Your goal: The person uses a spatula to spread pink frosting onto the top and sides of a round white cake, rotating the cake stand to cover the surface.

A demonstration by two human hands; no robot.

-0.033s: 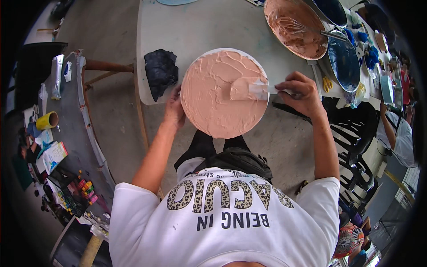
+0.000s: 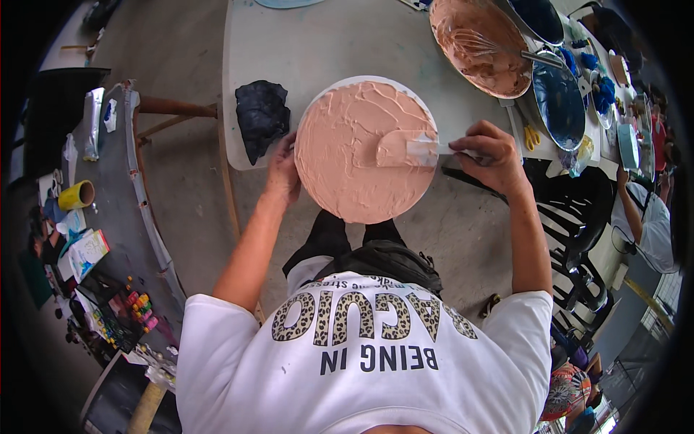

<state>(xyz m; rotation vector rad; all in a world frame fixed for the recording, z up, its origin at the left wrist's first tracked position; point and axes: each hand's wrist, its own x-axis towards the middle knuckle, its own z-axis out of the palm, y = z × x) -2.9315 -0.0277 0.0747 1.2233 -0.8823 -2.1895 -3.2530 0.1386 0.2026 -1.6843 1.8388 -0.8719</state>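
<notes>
A round, cake-like disc (image 2: 347,173) is coated in pinkish-brown cream with swirled ridges, and a white rim shows along its far edge. My left hand (image 2: 284,173) grips its left side, the fingertips partly hidden at the edge. My right hand (image 2: 491,153) is closed on the handle of a spatula (image 2: 421,149) with a pale, cream-smeared blade. That blade lies flat on the right half of the creamed top. Close to my left hand, a crumpled dark, almost black sheet (image 2: 262,119) lies on the table.
On the white table (image 2: 325,43), a large bowl (image 2: 452,43) of the same cream holds a wire whisk (image 2: 481,45). Beside it are a dark blue bowl (image 2: 560,101) and yellow-handled scissors (image 2: 531,137). Black chairs (image 2: 571,210) stand to the right; a cluttered grey table (image 2: 119,188) is at left.
The spatula blade has shifted very slightly to the right and nearer me. The disc has moved a touch away from me; both hands keep their hold.
</notes>
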